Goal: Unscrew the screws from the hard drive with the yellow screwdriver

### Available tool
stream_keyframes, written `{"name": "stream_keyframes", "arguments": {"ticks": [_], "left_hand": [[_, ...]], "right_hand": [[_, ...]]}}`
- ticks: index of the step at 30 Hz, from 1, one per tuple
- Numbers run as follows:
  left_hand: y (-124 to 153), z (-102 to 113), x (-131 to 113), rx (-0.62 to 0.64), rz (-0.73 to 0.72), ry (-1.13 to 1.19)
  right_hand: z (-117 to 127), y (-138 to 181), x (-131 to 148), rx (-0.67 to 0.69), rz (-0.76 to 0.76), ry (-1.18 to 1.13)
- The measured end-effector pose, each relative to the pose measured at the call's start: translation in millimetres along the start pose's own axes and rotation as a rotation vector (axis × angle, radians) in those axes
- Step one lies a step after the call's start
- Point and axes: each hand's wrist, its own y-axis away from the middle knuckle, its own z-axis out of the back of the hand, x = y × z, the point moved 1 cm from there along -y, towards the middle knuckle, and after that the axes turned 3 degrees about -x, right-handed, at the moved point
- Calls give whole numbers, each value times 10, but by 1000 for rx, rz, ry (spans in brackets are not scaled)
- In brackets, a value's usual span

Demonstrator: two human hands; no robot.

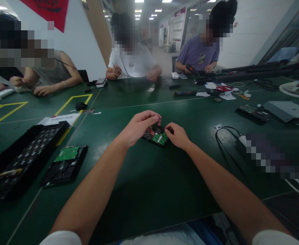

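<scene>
A hard drive with a green circuit board (160, 137) in a black housing lies on the table in front of me. My left hand (141, 125) is over its far left side, thumb and fingers closed together. Something dark shows below those fingers, too small and shaded to name. At the drive's right edge, my right hand (179, 136) has its thumb and fingertips pinched on the black housing. The hands cover the drive's far edge and left part.
Left of me lie another drive with a green board (67, 153) and a long black tray (24, 160). A further drive (253, 112), a grey box (288, 111) and a black cable (217, 136) are to the right. Several people sit across the green table (149, 190).
</scene>
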Motion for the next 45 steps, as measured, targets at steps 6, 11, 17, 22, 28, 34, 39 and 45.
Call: {"name": "stream_keyframes", "arguments": {"ticks": [6,11,17,22,28,34,39,45], "left_hand": [[5,-33,-14,-21,32,80],[-7,-10,0,-29,-2,61],[-19,20,19,-47,-12,-34],[-12,5,16,28,11,70],[-24,-3,42,0,16,82],[-20,14,56,-31,-9,-38],[-8,25,32,17,6,-73],[2,-7,22,8,48,32]], "right_hand": [[-24,-4,-23,-5,0,-4],[-26,-8,-52,-5,2,-16],[-48,-3,-58,-15,-2,-48],[-60,-5,-63,-19,-9,-63],[-50,-7,-66,-9,-7,-36],[-40,-17,-49,-3,13,11],[-31,-17,-43,4,18,19],[-22,-10,-36,8,2,12]]}}
